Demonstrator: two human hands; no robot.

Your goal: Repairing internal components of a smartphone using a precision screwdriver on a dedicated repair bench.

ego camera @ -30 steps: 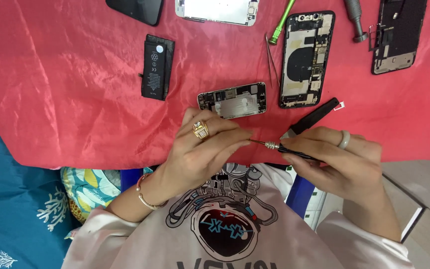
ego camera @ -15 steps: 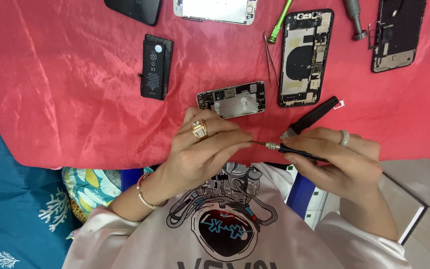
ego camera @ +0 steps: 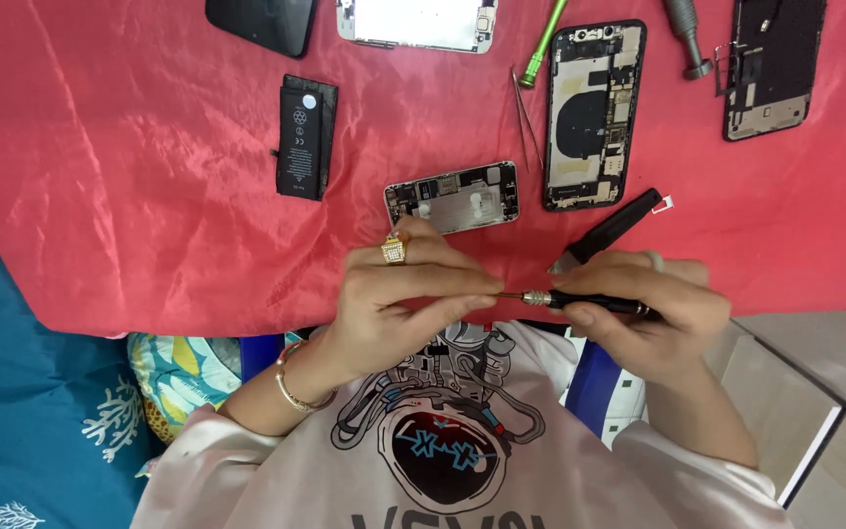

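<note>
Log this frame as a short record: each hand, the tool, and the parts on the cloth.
left hand: fingers pinch the metal tip of the screwdriver; gold ring, bracelet
right hand: grips the screwdriver's black handle
surface: red cloth
parts beyond the hands: small opened phone, larger opened phone, black battery
other tools: tweezers, green-handled tool, black tool beside the right hand
</note>
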